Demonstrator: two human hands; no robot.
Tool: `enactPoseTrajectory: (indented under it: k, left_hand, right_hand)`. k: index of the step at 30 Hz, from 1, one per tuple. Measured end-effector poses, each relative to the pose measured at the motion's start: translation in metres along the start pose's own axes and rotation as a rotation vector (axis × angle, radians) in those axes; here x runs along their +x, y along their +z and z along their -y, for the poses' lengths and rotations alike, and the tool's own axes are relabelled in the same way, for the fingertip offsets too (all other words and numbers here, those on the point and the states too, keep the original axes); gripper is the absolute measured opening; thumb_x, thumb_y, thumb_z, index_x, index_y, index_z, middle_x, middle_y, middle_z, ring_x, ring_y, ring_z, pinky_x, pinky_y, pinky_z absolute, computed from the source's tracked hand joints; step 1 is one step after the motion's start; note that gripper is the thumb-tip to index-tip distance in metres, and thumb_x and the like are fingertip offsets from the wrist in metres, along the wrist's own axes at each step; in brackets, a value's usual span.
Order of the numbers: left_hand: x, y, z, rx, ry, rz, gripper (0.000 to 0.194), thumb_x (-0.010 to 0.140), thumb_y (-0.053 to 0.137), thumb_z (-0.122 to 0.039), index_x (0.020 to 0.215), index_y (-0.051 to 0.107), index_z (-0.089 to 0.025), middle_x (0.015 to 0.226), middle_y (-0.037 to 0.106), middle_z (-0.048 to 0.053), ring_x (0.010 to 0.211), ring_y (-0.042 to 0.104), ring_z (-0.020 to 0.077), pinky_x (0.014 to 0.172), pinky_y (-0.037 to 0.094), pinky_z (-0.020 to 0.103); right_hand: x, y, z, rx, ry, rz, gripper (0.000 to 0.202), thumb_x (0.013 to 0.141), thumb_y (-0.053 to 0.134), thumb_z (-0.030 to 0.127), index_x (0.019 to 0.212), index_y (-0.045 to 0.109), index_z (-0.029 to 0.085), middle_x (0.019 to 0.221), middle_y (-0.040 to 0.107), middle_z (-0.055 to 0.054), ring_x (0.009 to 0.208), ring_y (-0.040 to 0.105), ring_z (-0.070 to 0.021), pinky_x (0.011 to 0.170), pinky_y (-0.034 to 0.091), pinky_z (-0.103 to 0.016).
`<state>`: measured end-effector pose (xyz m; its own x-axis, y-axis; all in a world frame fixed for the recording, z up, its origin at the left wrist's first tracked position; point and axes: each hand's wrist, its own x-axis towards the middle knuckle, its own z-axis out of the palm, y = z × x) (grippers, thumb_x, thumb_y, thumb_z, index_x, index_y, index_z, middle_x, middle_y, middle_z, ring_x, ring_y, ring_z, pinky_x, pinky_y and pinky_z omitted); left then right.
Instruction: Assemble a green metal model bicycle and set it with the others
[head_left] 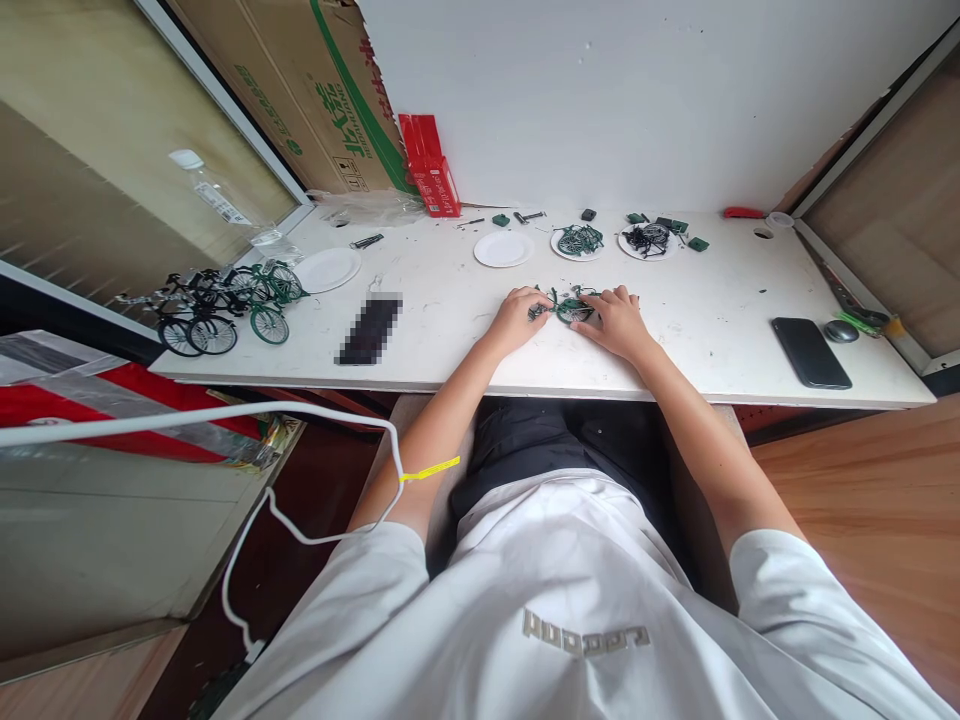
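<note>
A small green model bicycle [571, 309] lies between my two hands near the front of the white table [450, 345]. My left hand [519, 317] has its fingers closed at the bicycle's left end, where a dark part shows by the fingertips. From the other side my right hand [616, 320] grips the bicycle, thumb below and fingers above, covering its right end. Just beyond the hands stand a plate of green bicycle parts [579, 241], a plate of black parts [646, 240] and a bare white plate [502, 250].
Several assembled model bicycles [212, 335] stand at the left, near a plastic bottle [225, 205] and a white plate [328, 270]. A red box [430, 170] is at the back. A black phone [811, 352] lies at the right. A white cable [300, 408] crosses at lower left.
</note>
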<state>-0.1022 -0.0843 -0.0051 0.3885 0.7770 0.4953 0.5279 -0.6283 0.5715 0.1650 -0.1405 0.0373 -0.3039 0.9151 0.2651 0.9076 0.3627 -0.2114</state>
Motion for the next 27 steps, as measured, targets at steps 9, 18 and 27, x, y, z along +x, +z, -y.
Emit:
enactPoseTrajectory:
  k: [9,18,27]
  left_hand:
    - [-0.0005,-0.0006,-0.0008,-0.007,-0.015,0.014,0.017,0.102,0.074,-0.025,0.114,0.085,-0.025,0.132,0.083,0.011,0.129,0.074,0.0320,0.125,0.057,0.055]
    - [0.0003,0.0007,0.0030,-0.018,-0.008,0.025,0.018,0.102,0.073,-0.025,0.116,0.085,-0.024,0.134,0.082,0.012,0.131,0.074,0.0325,0.124,0.058,0.056]
    - [-0.0001,-0.0012,-0.0022,-0.007,-0.011,0.017,0.017,0.100,0.074,-0.023,0.114,0.085,-0.024,0.132,0.083,0.011,0.130,0.075,0.0318,0.125,0.057,0.054]
  right_hand:
    - [-0.0013,-0.0045,0.0027,-0.042,-0.046,0.039,0.065,0.114,0.059,0.060,0.164,0.071,0.021,0.128,0.078,-0.022,0.126,0.054,-0.0451,0.105,0.042,-0.054]
    - [0.0010,-0.0037,0.0041,-0.034,-0.034,0.050,0.057,0.115,0.063,0.050,0.154,0.077,0.010,0.137,0.081,-0.022,0.132,0.056,-0.0451,0.108,0.044,-0.054]
    - [0.0006,-0.0049,0.0042,-0.003,-0.048,0.040,0.051,0.114,0.062,0.045,0.149,0.081,0.013,0.127,0.085,-0.020,0.128,0.062,-0.0440,0.105,0.047,-0.050]
